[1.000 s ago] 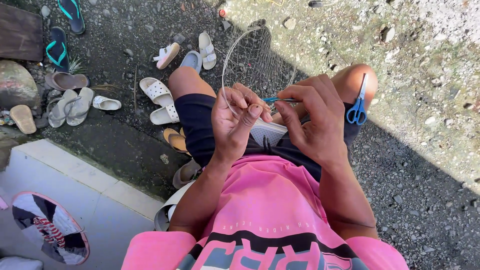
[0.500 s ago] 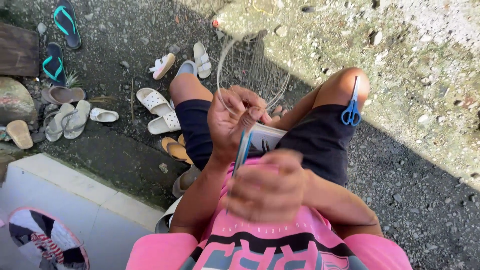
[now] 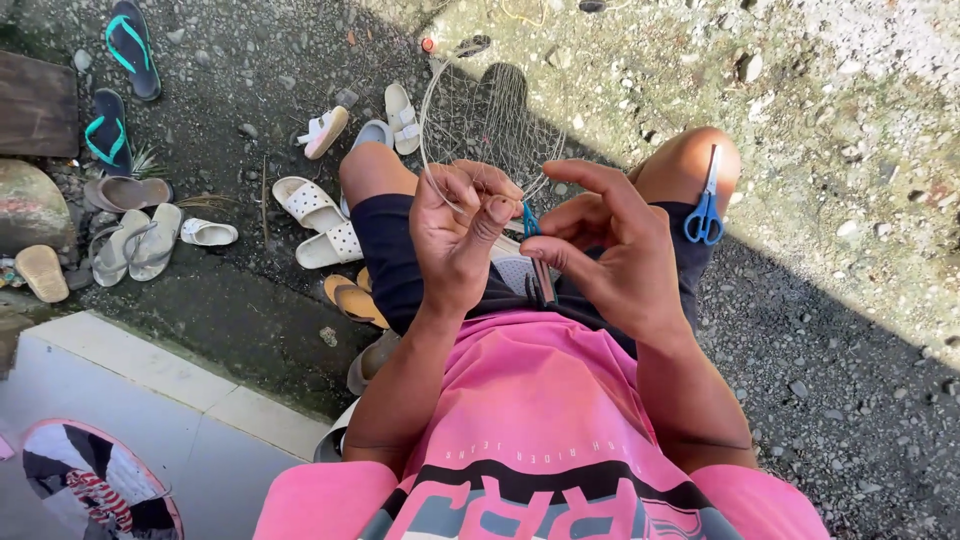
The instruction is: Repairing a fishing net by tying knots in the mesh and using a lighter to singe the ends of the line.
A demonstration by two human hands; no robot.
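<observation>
Both hands pinching net, left, right w/ blue tool, mostly hidden

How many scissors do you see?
1: blue-handled scissors resting on the person's right thigh, beside the right hand. More may be hidden under the hands.
</observation>
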